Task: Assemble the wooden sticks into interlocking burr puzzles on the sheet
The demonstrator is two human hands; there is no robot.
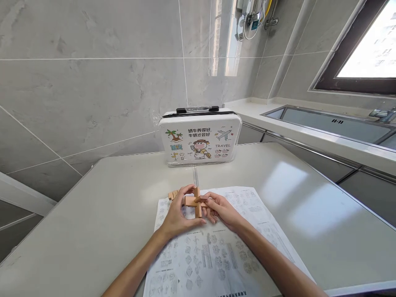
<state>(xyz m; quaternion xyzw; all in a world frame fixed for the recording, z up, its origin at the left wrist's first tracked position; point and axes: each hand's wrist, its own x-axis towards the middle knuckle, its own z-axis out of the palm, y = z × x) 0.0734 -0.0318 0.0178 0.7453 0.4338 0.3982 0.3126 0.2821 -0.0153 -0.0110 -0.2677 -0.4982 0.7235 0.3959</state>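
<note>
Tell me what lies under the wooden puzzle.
A printed sheet of diagrams lies under the wooden puzzle, on the table. The left hand and right hand hide the part directly beneath.

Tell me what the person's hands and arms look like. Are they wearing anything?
The left hand and right hand are bare, with no gloves. The arms are bare too, with no sleeves, watch or bracelet in view. Whether there is a ring is too small to tell.

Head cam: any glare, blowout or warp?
Head view: the dark-framed window is blown out white; soft glare patches sit on the pale grey tabletop; wide-angle warp bends the grey wall tile joints; left hand, right hand and light wooden interlocking puzzle are sharp.
</note>
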